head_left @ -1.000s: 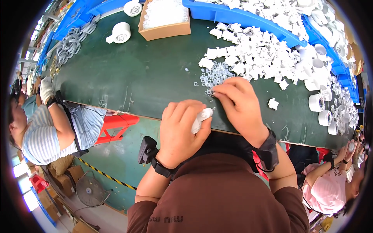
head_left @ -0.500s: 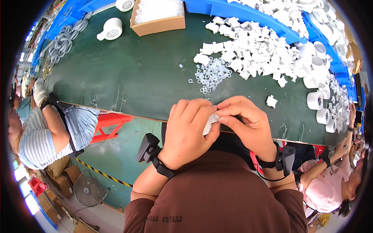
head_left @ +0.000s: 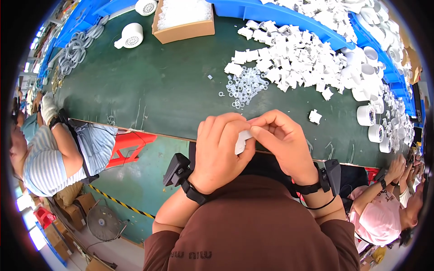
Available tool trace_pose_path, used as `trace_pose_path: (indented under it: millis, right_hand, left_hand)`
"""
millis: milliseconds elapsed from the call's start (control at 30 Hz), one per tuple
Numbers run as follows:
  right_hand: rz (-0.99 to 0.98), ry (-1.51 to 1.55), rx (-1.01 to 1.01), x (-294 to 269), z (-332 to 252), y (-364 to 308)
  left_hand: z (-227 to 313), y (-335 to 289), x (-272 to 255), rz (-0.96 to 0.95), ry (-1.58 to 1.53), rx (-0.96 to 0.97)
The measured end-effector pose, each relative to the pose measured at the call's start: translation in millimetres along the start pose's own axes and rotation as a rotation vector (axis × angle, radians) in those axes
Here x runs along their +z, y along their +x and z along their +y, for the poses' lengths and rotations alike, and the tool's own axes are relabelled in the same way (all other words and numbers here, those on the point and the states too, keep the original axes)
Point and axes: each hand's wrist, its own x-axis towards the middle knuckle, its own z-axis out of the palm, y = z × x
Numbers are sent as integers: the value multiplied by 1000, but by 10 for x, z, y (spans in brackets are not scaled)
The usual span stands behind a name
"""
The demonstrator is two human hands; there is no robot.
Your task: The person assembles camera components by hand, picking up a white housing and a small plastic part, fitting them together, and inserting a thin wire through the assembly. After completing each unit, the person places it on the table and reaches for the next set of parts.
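Note:
At the table's front edge my left hand point(head_left: 220, 151) is closed around a small white plastic part point(head_left: 242, 141), mostly hidden by the fingers. My right hand point(head_left: 282, 137) meets it from the right, thumb and forefinger pinched at the upper end of that part; whether a smaller piece sits in the pinch cannot be seen. Beyond the hands lies a pile of small translucent rings point(head_left: 246, 86). A large heap of white plastic parts point(head_left: 294, 56) spreads behind and right of the rings. One loose white part point(head_left: 315, 117) rests nearer, to the right of my right hand.
A cardboard box point(head_left: 185, 32) of clear pieces stands at the back, with a white round-headed housing point(head_left: 132, 35) to its left. Grey rings point(head_left: 74, 52) lie far left. White round caps point(head_left: 365, 115) line the right. Blue bins point(head_left: 271, 16) border the back. Co-workers sit on both sides.
My right thumb and fingers have closed in slightly over the upper end of the white part. Both hands stay in nearly the same place. At right, a co-worker's arm has moved.

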Motion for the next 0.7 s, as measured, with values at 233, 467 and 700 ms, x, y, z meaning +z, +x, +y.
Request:
trace_pose_path:
  millis: [233, 467, 700]
  right_hand:
    - [2, -56, -89, -28, 33, -48]
    - [38, -12, -13, 21, 92, -32]
    - [494, -1128, -804, -648, -271, -201]
  left_hand:
    - [-19, -39, 39, 78, -27, 4]
    - [-96, 35, -63, -21, -34, 81]
    - [-930, -64, -696, 239, 488, -294]
